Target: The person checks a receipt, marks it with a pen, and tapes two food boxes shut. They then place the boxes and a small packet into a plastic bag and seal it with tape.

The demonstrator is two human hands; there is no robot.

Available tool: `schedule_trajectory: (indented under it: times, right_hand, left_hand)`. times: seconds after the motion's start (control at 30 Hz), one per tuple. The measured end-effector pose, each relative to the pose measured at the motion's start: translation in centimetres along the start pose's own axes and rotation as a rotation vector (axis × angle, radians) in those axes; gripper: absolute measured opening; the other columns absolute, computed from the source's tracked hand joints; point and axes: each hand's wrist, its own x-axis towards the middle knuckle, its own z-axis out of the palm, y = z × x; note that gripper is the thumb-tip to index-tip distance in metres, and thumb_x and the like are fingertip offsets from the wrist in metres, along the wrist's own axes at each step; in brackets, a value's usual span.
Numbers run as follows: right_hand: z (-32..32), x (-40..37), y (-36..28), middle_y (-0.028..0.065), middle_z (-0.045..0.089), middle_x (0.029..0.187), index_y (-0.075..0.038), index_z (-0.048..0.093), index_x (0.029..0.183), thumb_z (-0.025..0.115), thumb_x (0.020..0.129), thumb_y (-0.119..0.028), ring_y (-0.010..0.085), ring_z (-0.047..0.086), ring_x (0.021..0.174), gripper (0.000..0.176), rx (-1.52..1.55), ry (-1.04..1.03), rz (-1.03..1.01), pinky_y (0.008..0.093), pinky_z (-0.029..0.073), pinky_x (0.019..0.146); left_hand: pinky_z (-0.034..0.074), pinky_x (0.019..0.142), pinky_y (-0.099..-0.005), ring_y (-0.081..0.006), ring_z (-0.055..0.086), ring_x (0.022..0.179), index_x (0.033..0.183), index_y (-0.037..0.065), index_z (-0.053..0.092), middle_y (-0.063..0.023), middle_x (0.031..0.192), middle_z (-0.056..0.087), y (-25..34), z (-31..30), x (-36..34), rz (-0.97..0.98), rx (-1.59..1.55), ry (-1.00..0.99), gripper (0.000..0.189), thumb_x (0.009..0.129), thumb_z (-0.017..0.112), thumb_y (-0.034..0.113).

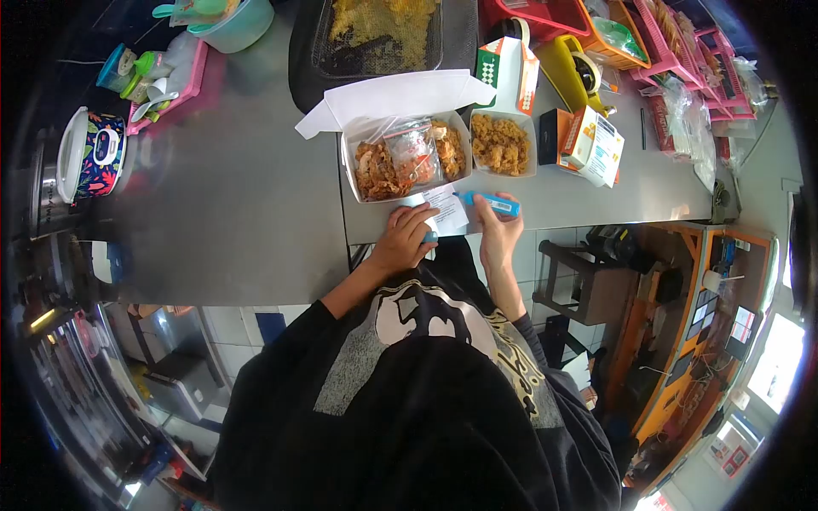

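Note:
My right hand (497,232) grips a blue highlighter (501,204), its tip pointing left at a small printed paper slip (446,209). The slip lies at the table's near edge, in front of an open white box (407,194). My left hand (404,242) rests its fingers on the slip's left side and pinches a small blue cap (430,237) near the thumb. Inside the box are fried chicken pieces (377,170) and a clear plastic bag (413,153) with reddish contents. Beside it stands a smaller open box (503,111) holding crispy fried chicken (500,143).
Behind the boxes sits a mesh tray (375,60) with golden crumbs. To the right are folded cartons (592,145), a yellow tape dispenser (573,75) and pink baskets (673,51). A patterned rice cooker (92,155) and pink tray (192,77) stand left on the metal table (230,196).

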Motion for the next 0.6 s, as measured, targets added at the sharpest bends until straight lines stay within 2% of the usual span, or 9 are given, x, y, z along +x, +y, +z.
schedule_trajectory:
  times: [0.07,0.13,0.23,0.43,0.5,0.53,0.6]
  right_hand:
    - [0.5,0.4,0.6,0.0038,0.062,0.075,0.002,0.059,0.094,0.070,0.083,-0.005,0.0080,0.057,0.064,0.017,-0.084,-0.025,-0.015,0.0223,0.046,0.054]
    - [0.8,0.8,1.7,0.0041,0.062,0.075,0.002,0.059,0.093,0.069,0.084,-0.006,0.0075,0.057,0.063,0.016,-0.150,-0.056,-0.040,0.0217,0.046,0.054]
    - [1.2,1.1,2.9,0.0037,0.064,0.075,0.002,0.060,0.091,0.070,0.084,-0.008,0.0055,0.057,0.062,0.016,-0.199,-0.080,-0.089,0.0197,0.043,0.052]
    - [1.6,0.9,2.8,0.0004,0.063,0.067,0.000,0.062,0.085,0.074,0.080,-0.010,0.0032,0.055,0.059,0.016,-0.401,-0.151,-0.135,0.0198,0.042,0.050]
    - [1.7,1.0,3.0,-0.0002,0.062,0.065,0.000,0.063,0.085,0.076,0.078,-0.012,0.0027,0.052,0.055,0.019,-0.558,-0.161,-0.254,0.0209,0.041,0.048]
    - [1.8,1.0,2.8,-0.0002,0.062,0.065,0.000,0.063,0.085,0.076,0.078,-0.012,0.0027,0.052,0.055,0.019,-0.558,-0.160,-0.252,0.0209,0.041,0.048]
    - [1.8,1.0,2.2,-0.0016,0.059,0.062,-0.001,0.064,0.083,0.077,0.077,-0.015,0.0021,0.046,0.053,0.020,-0.491,-0.010,-0.200,0.0209,0.037,0.046]
  left_hand:
    - [0.031,0.100,-0.0443,-0.0282,0.047,0.121,0.090,0.003,0.052,-0.0122,0.127,0.052,-0.2,0.2,0.0,0.013,-0.018,0.008,0.027,0.078,0.065,0.024]
    - [0.032,0.099,-0.0434,-0.0253,0.047,0.120,0.094,0.003,0.053,-0.0096,0.124,0.053,-0.3,0.3,-0.1,0.005,0.025,0.009,0.029,0.083,0.061,0.029]
    - [0.032,0.099,-0.0435,-0.0246,0.048,0.120,0.094,0.003,0.053,-0.0100,0.122,0.054,-0.3,0.4,-0.1,0.013,0.051,0.016,0.030,0.083,0.060,0.029]
    - [0.035,0.096,-0.0446,-0.0263,0.050,0.113,0.093,0.002,0.053,-0.0107,0.120,0.055,-0.5,0.6,-0.1,0.029,0.070,0.045,0.031,0.083,0.061,0.030]
    - [0.035,0.096,-0.0450,-0.0267,0.051,0.112,0.092,0.002,0.053,-0.0107,0.119,0.055,-0.5,0.6,-0.1,0.030,0.066,0.055,0.031,0.082,0.062,0.030]
    - [0.036,0.096,-0.0453,-0.0270,0.051,0.110,0.092,0.002,0.053,-0.0107,0.119,0.055,-0.4,0.6,-0.1,0.031,0.063,0.065,0.031,0.082,0.062,0.029]
    - [0.036,0.096,-0.0455,-0.0269,0.051,0.111,0.092,0.002,0.052,-0.0110,0.119,0.055,-0.5,0.6,-0.1,0.030,0.067,0.059,0.031,0.081,0.062,0.029]
